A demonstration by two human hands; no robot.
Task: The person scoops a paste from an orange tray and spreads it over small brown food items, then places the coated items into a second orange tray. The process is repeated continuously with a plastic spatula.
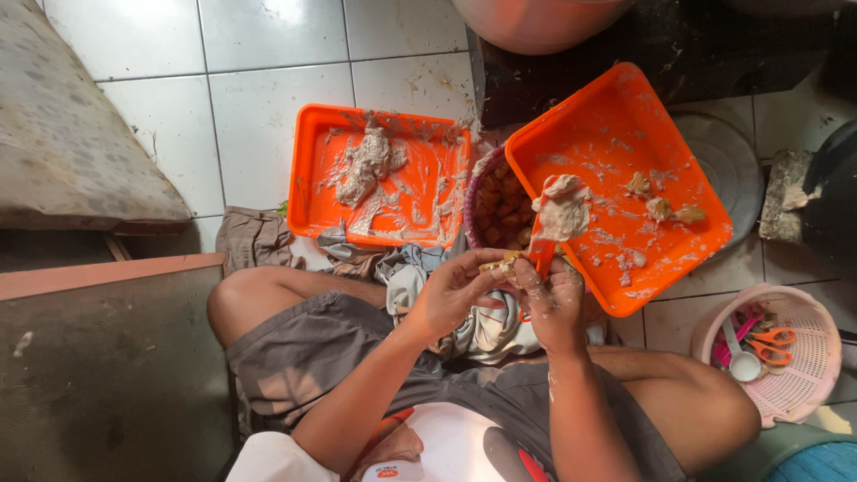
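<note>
I look down on a white tiled floor [268, 54], smeared near the two orange trays. The left tray [308, 170] lies flat with a heap of paste; the right tray [616, 116] rests tilted over a purple bowl [470, 201]. My left hand [455, 290] pinches a small filled piece [500, 262]. My right hand [555, 299] grips an orange spatula [542, 252] loaded with paste. A pink basket [817, 357] sits just right of my knee.

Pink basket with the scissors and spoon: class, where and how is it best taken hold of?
Probably by the rim of the pink basket, coming from above at the near edge. It stands upright and open-topped on the floor, its rim is exposed all round, and the orange scissors and white spoon lie loose inside.
</note>
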